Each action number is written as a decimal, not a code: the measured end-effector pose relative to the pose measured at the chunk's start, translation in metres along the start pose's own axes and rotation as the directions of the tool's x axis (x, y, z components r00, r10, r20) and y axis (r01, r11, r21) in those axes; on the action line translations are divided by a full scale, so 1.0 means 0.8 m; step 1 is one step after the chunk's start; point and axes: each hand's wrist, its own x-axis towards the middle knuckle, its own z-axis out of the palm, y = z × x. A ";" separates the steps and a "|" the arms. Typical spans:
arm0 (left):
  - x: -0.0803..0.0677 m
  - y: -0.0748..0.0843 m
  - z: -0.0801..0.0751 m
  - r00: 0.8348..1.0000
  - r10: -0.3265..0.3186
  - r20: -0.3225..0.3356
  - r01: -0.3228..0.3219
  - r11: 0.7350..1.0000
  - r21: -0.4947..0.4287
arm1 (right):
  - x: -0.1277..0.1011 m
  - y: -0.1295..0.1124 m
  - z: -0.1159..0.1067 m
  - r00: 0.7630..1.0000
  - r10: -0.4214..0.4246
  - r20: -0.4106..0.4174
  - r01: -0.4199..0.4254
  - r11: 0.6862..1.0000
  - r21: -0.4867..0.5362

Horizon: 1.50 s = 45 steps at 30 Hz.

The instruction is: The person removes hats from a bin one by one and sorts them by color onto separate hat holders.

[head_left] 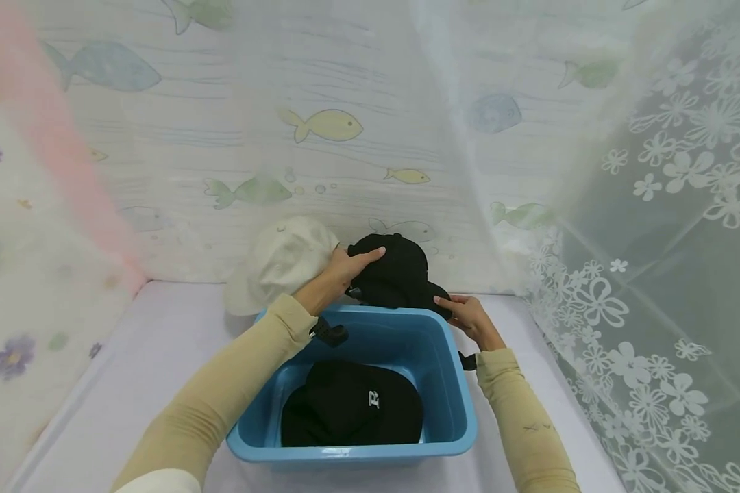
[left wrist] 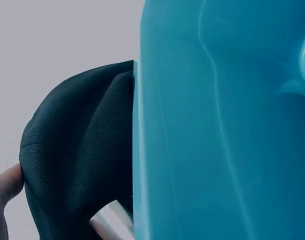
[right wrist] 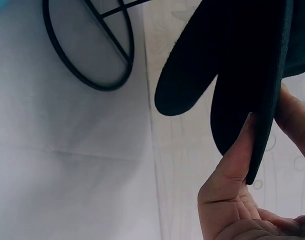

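Black cap [head_left: 390,274] up at the far rim of the blue tub [head_left: 450,383], held between both hands just above the back edge, against the fish-print wall. Looks light and floppy in the crown, ribbed woven fabric from the left wrist view [left wrist: 77,160], so probably squashes wherever squeezed; the brim [right wrist: 242,65] reads as the one stiff bit, flat and thin-edged, and likely the best place for a firm hold. Left hand [head_left: 345,270] spread over the top of the crown, fingers fairly straight and draped rather than clenched, thumb tip [left wrist: 7,182] touching the fabric. Right hand [head_left: 471,320] pinching the brim edge between thumb [right wrist: 237,160] and fingers, a proper grip there. Nothing slippery or fragile about it, just prone to losing shape if grabbed by the soft panels alone; a shiny buckle-like bit [left wrist: 110,220] peeking out at the back, hard to tell exactly what. Second black cap with a white letter [head_left: 351,404] lying in the bottom of the tub. White cap [head_left: 280,263] sitting just left of the held one, touching the left wrist area, on the pale lilac surface [head_left: 136,370]. Lacy flowered curtain [head_left: 672,287] off to the right
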 end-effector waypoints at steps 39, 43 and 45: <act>-0.013 -0.014 0.002 0.996 0.064 -0.058 -0.054 0.985 0.167 | -0.006 0.017 0.014 0.997 -0.013 0.079 0.011 1.000 0.021; -0.021 -0.011 0.005 0.999 0.036 -0.016 -0.032 0.979 0.203 | -0.011 0.015 0.012 0.994 -0.031 0.101 0.035 0.999 -0.037; -0.026 -0.009 0.006 1.000 0.020 0.000 -0.019 0.968 0.249 | -0.014 0.011 0.012 0.993 -0.044 0.109 0.056 0.993 -0.108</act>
